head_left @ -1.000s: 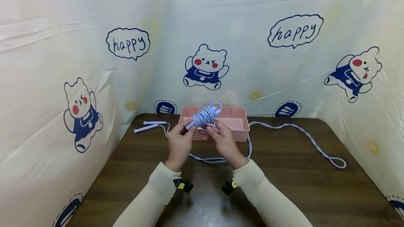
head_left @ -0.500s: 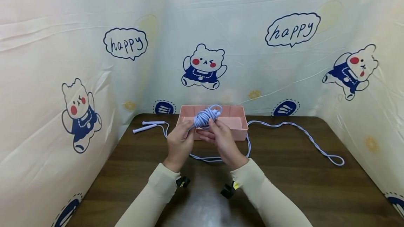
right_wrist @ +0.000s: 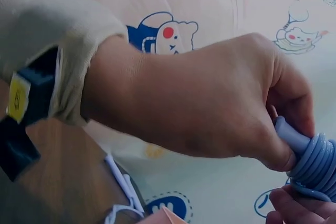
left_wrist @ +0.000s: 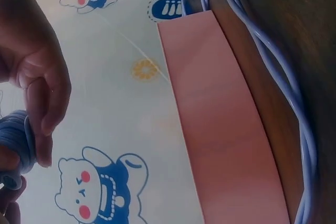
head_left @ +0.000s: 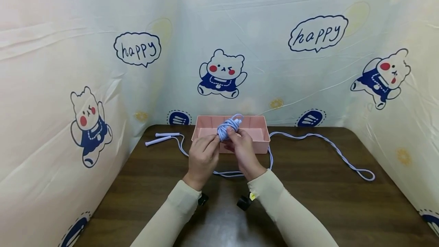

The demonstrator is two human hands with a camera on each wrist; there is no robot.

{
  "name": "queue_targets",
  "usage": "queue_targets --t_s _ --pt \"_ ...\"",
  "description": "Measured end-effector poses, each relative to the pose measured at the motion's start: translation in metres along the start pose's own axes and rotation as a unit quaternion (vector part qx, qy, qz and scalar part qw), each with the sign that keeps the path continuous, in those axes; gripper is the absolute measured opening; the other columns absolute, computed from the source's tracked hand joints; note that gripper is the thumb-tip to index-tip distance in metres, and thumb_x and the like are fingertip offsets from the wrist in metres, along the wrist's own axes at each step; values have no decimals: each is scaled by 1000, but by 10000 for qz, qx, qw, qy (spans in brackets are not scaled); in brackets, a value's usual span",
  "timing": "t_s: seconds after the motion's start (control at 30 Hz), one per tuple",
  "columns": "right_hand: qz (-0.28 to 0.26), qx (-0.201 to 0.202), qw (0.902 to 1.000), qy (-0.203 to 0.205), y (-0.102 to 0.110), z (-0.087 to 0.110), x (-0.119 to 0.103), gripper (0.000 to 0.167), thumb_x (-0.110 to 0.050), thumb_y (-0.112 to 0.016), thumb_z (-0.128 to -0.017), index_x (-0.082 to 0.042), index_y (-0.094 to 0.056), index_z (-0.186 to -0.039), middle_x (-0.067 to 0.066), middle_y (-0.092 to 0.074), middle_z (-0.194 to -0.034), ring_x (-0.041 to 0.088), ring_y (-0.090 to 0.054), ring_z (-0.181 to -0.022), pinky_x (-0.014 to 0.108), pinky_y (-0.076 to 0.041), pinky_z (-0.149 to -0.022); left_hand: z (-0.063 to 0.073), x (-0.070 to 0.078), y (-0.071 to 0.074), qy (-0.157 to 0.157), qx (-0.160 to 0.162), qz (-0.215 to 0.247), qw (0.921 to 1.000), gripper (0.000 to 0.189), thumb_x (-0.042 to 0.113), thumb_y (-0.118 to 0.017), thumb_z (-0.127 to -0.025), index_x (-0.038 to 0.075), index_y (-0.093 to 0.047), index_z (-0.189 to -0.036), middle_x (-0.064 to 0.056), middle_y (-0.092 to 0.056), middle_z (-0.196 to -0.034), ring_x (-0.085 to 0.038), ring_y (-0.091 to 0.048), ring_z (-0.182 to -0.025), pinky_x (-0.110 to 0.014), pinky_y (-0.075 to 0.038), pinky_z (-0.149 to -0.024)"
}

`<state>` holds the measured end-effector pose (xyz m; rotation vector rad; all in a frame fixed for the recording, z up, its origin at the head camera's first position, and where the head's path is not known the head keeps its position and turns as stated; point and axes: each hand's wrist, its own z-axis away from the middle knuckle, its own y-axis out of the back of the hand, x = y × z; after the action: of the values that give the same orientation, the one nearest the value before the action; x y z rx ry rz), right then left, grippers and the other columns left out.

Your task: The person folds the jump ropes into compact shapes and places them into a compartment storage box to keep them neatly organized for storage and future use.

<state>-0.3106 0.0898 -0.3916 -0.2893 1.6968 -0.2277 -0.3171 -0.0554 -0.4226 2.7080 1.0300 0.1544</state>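
Observation:
A light-blue jump rope (head_left: 226, 129), wound into a tight coil around its handles, is held up in front of the pink box. My left hand (head_left: 204, 159) pinches the lower left end of this bundle; in the right wrist view its thumb and forefinger close on a handle end (right_wrist: 292, 135) that sticks out of the windings. My right hand (head_left: 246, 151) grips the coil from the right, thumb on the near side. In the left wrist view, the right hand's fingers (left_wrist: 44, 108) curl over the windings (left_wrist: 16, 135), partly cut off by the frame edge.
The pink rectangular box (head_left: 258, 146) stands at the table's back edge. A second light-blue jump rope (head_left: 329, 142) lies twisted around its front, looped at the right, with two handles (head_left: 162, 139) at the left. Patterned cloth walls (head_left: 267, 68) enclose the brown table (head_left: 308, 201).
The bundle has shifted slightly right and tilted more upright. My left hand has moved right and turned over, back of the hand now up, at the bundle's end; the right grips higher.

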Motion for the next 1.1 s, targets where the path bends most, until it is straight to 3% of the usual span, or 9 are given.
queue_targets --t_s 0.23,0.5,0.63,0.73,0.8,0.87,0.97,1.1 --pt "544 29 9973 487 4 -8 -5 50 -33 -63 -96 4 -52 -127 19 -66 -107 26 -69 -86 42 -53 -85 3 -2 -3 -88 -146 255 9995 36 3 -82 -75 -3 -71 -109 -13 -71 -102 -26 -67 -87 -44 -53 -77" --pt "989 -130 9912 867 9 -22 -9 48 -29 -67 -94 -1 -56 -132 16 -63 -114 26 -66 -96 38 -54 -84 2 -20 1 -16 -727 495 9961 42 21 -83 -78 1 -71 -113 -10 -70 -108 -24 -67 -95 -41 -53 -83" --pt "1360 -182 9869 851 13 -29 -10 48 -26 -67 -93 0 -56 -132 15 -54 -116 26 -67 -95 36 -54 -80 6 -40 7 391 -853 412 9947 29 26 -77 -83 4 -74 -102 -7 -72 -101 -24 -68 -91 -42 -52 -76" --pt "1516 -238 9855 723 18 -36 -10 45 -22 -66 -94 2 -57 -131 16 -52 -116 28 -67 -93 38 -55 -79 13 -60 8 1037 -962 367 9893 21 22 -74 -87 4 -74 -96 -8 -72 -99 -26 -67 -90 -43 -52 -75" --pt "1672 -230 9837 626 22 -39 -11 44 -21 -66 -95 2 -57 -130 17 -53 -115 28 -67 -92 40 -55 -79 19 -74 6 1631 -1073 451 9797 18 20 -71 -90 3 -75 -95 -8 -71 -98 -25 -66 -85 -42 -52 -72" --pt "1829 -217 9816 508 26 -43 -11 44 -22 -66 -95 0 -56 -132 16 -56 -113 27 -67 -92 41 -55 -80 27 -88 3 2309 -1178 564 9642 18 20 -69 -92 3 -75 -96 -8 -71 -96 -22 -64 -80 -39 -52 -69" --pt "1999 -245 9789 359 32 -48 -10 48 -25 -66 -94 -2 -54 -135 15 -59 -112 27 -67 -93 43 -54 -81 38 -103 1 3309 -1338 759 9310 21 24 -67 -94 5 -73 -101 -5 -69 -94 -18 -60 -76 -36 -50 -67" --pt "1927 -429 9800 270 38 -55 -9 51 -23 -66 -94 -1 -51 -137 16 -58 -115 28 -65 -98 46 -52 -85 51 -115 -2 4245 -1434 949 8889 23 22 -66 -94 4 -70 -109 -9 -69 -101 -23 -62 -88 -41 -50 -78"
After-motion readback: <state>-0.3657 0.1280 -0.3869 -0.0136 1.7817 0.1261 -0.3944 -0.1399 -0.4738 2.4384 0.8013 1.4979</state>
